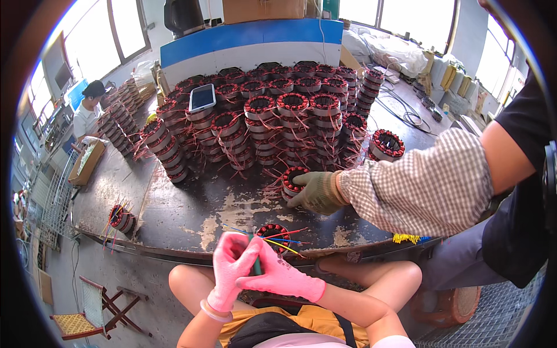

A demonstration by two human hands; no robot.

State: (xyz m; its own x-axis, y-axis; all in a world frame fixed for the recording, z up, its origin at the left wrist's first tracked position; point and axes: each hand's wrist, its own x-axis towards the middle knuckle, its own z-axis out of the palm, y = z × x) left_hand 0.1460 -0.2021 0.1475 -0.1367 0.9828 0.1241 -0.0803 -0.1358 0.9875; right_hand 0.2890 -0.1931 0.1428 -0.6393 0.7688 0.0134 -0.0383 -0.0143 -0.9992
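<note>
Both my hands wear pink gloves and meet in front of the table's near edge. My left hand (233, 261) is closed, its fingertips pressed against my right hand. My right hand (279, 274) closes around a slim green piece (256, 265), which shows between the gloves; its kind is hidden. Red, blue and yellow wires (284, 239) stick out just beyond my fingers; whether my left hand grips them is hidden. Behind them lies a motor stator (272, 232) with red windings. A co-worker's gloved hand (320, 192) holds another stator (293, 177) farther back on the table.
Stacked stators (278, 124) crowd the table's back half, with a phone (202, 97) on top. A single stator (120, 218) with coloured wires sits at the left edge. A co-worker's checked sleeve (418, 182) reaches in from the right. A folding chair (87, 313) stands on the floor at left.
</note>
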